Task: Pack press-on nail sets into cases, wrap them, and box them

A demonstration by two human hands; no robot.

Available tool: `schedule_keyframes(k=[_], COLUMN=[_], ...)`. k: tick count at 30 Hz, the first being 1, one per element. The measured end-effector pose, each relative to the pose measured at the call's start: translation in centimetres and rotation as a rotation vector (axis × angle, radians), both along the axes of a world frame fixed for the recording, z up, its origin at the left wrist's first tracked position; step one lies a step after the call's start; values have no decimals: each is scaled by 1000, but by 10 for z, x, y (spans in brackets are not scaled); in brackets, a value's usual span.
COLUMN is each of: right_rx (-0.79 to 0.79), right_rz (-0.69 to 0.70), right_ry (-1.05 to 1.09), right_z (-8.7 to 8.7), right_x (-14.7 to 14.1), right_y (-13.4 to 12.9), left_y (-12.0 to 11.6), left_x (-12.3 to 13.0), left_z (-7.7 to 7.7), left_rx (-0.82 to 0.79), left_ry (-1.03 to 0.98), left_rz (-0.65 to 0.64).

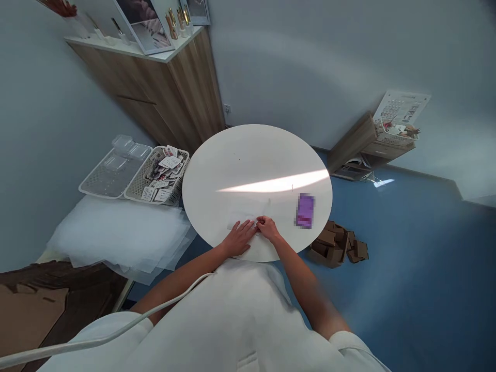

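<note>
On the near part of the round white table (256,150), my left hand (239,238) lies flat with its fingers stretched out. A pale, thin sheet or bag (241,212) shows faintly just beyond its fingertips; its exact kind is unclear. Close beside those fingertips, my right hand (267,228) is closed in a pinch. What it pinches is too small to make out. To the right on the tabletop lies a blurred-out purple rectangular thing (306,211).
Left of the table, a white basket (127,194) holds many small cards (165,173). An adjoining tray (96,181) contains clear plastic boxes. Translucent sheets (120,232) are stacked nearer me. Brown cardboard boxes (335,245) sit on the floor at right. A wooden cabinet (155,93) stands behind.
</note>
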State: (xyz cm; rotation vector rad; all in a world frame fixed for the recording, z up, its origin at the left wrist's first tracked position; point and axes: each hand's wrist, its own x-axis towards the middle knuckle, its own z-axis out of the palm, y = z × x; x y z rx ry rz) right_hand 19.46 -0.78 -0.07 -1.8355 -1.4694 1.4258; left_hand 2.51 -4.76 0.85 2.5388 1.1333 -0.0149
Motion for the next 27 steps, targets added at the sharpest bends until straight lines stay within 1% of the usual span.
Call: schedule_keyframes(k=[3, 6, 7, 8, 9, 10, 12, 13, 14, 15, 18, 20, 21, 22, 24, 27], right_rx=[61, 159, 182, 195, 197, 197, 192, 188, 184, 182, 186, 191, 193, 193, 188, 188], right_rz=[63, 170, 204, 228, 239, 248, 264, 274, 285, 295, 317, 332, 340, 348, 360, 360], right_ry=[-73, -219, -269, -310, -337, -358, -385, -391, -393, -390, -366, -353, -348, -344, -332, -301], right_z=[1, -2, -4, -6, -8, -9, -11, -11, -11, -11, -10, -9, -9, -9, -9, -10], right_x=[6, 5, 2, 0, -3, -5, -8, -8, -8, -7, -5, -5, -5, -5, -4, -2], right_y=[-1, -9, -12, -14, -17, -18, -20, -20, -19, -19, -17, -18, -19, -20, -22, -24], left_y=[-1, -5, -7, -9, -10, -10, -8, -6, -4, -1, 6, 8, 8, 9, 9, 11], left_x=[-3, -9, -12, -14, -17, -19, -23, -24, -26, -27, -26, -25, -25, -25, -27, -30], left_z=[1, -2, -4, -7, -10, -14, -24, -29, -34, -38, -47, -48, -47, -46, -40, -29], left_rx=[-9, -28, -36, -45, -59, -88, -188, -252, -307, -349, -415, -471, -503, -534, -598, -677], left_ry=[29, -8, -29, -51, -69, -80, -89, -103, -134, -183, -384, -477, -491, -486, -466, -531], left_rz=[1, 20, 51, 119, 237, 397, 759, 900, 990, 1041, 1123, 1190, 1211, 1217, 1182, 1116])
